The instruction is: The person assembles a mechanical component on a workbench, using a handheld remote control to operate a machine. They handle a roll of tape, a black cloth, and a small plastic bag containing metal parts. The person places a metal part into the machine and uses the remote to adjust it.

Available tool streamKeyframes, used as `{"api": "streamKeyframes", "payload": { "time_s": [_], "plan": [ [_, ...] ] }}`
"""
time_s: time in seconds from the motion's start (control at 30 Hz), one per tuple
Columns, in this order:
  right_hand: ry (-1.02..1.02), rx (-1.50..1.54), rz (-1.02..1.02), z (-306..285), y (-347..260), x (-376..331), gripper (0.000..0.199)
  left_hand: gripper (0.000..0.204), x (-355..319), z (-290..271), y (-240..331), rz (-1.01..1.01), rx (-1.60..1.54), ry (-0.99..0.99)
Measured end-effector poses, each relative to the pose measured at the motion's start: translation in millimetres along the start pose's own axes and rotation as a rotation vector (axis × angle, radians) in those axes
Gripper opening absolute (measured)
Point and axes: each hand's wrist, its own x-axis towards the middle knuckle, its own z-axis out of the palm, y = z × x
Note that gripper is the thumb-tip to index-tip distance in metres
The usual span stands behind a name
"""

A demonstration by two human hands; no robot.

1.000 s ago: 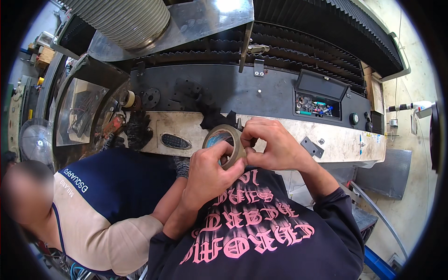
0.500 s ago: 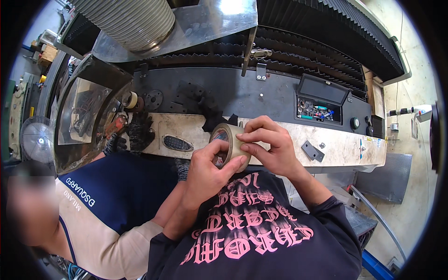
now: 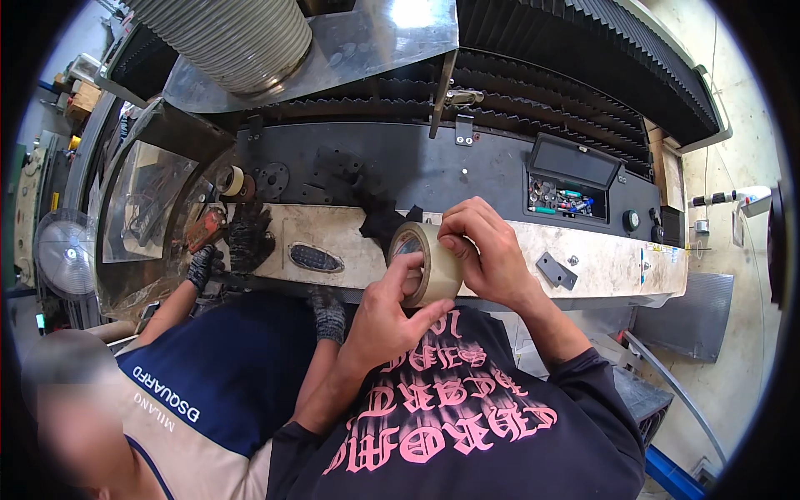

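A wide roll of clear, yellowish packing tape [image 3: 447, 271] is held upright in front of my chest, over the bench's near edge. My left hand [image 3: 383, 321] grips it, fingers inside the core and thumb along the outer face. On the other side, my right hand [image 3: 493, 254] has its fingers curled, with thumb and fingertips against the tape's outer surface. Whether a loose tape end is between them cannot be made out. Just behind the roll lies a crumpled black cloth-like piece [image 3: 385, 218]. To the right a dark flat plate with holes [image 3: 556, 271] rests on the worn pale bench top [image 3: 612, 258].
At my left a person leans in, one gloved hand [image 3: 328, 318] at the bench edge, another [image 3: 202, 267] near a reddish tool [image 3: 206, 228]. A second tape roll [image 3: 231, 180], an open tool compartment [image 3: 567, 200] and a corrugated hose [image 3: 242, 46] surround the bench.
The tape roll and my left hand have shifted slightly right, the roll turning its outer face more into view. My right fingers have curled in more. The person at left has moved.
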Motion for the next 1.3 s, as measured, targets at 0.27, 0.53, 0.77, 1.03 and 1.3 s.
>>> {"api": "streamKeyframes", "payload": {
  "time_s": [0.27, 0.53, 0.77, 1.03, 1.3],
  "plan": [
    [-0.053, 0.019, 0.088, -7.1, -2.7, -4.1, 0.013, 0.032, -1.8, 6.3, 2.2, -0.08, 0.086, 0.011],
    [-0.121, 0.001, 0.019, -16.5, -32.0, 9.7, 0.015, 0.031, -5.3, -7.3, -15.4, -0.092, -0.105, 0.086],
    [-0.029, -0.08, 0.004, -3.1, -18.1, 6.1, 0.017, 0.034, -7.3, -9.6, -5.7, -0.207, -0.29, -0.102],
    [-0.171, 0.075, 0.085, -13.5, -18.2, 7.0, 0.03, 0.035, -12.6, -15.2, -3.8, -0.226, -0.37, -0.129],
    [-0.203, 0.01, -0.023, -17.1, -22.8, 9.9, 0.037, 0.037, -14.9, -17.6, -6.3, -0.197, -0.37, -0.123]
  ]
}}
